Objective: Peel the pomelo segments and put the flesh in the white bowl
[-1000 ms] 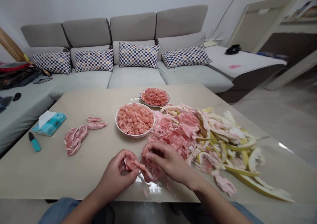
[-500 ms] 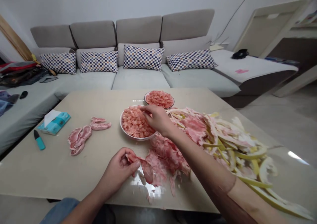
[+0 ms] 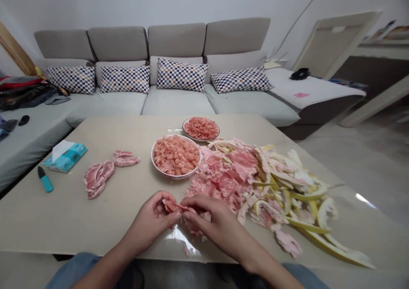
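Pink pomelo piece [image 3: 172,206] is being pinched by the fingers [image 3: 194,203] of the left hand [image 3: 148,221] and right hand [image 3: 217,225], held close together on it. Ahead of the fingers, a white bowl [image 3: 177,177] and a small plate [image 3: 201,140] are holding many peeled bits. A big peel pile [image 3: 255,182] is lying to the right, and a few whole pieces [image 3: 97,178] are left on the surface [image 3: 64,221] to the left.

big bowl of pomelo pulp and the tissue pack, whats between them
In the head view, peeled pink pomelo segments lie on the table between the white bowl of pomelo pulp and the tissue pack.
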The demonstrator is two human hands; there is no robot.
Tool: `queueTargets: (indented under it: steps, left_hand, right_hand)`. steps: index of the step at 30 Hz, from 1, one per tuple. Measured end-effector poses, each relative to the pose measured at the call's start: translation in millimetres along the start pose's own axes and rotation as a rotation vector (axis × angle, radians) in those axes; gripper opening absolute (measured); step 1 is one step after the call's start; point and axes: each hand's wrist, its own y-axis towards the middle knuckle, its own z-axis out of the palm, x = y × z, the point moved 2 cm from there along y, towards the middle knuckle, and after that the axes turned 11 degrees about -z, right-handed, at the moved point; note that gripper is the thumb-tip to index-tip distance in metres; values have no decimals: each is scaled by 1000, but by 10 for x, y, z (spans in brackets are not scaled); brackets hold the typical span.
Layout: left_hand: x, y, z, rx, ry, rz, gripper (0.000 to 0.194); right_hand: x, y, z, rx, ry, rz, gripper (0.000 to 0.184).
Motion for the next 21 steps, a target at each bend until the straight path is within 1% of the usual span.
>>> queueTargets:
  steps: [3, 5, 7, 9, 12, 15, 18, 21]
  left_hand:
    - [20, 11, 36, 18, -63, 5, 43]
    - [13, 24, 33, -5, -116, 21, 46]
    - [0, 29, 14, -38, -118, 34, 38]
    - [-7, 26, -6, -51, -59, 36, 29]
    - [-2, 16, -17, -40, 44, 22, 23]
    - [-1, 13, -12, -41, 64, 31, 26]
    - [-4, 13, -8, -61, 72, 47, 29]
    - [-13, 3, -14, -95, 82, 60, 28]
  right_hand:
    - [-68, -65, 48, -67, 81, 29, 18]
    - [-98, -47, 37, -108, 120, 45, 19]
    - [-117, -30, 21, -145, 155, 53, 20]
    - [-131, -31, 14, -167, 173, 50, 20]
    - [-138, -47, 27, -164, 157, 31, 20]
    - [-130, -53, 41, -154, 143, 17, 20]
    - [-126, -48, 40, -153, 180, 54, 20]
    - [-148, -49, 43, -119, 323, 126, 23]
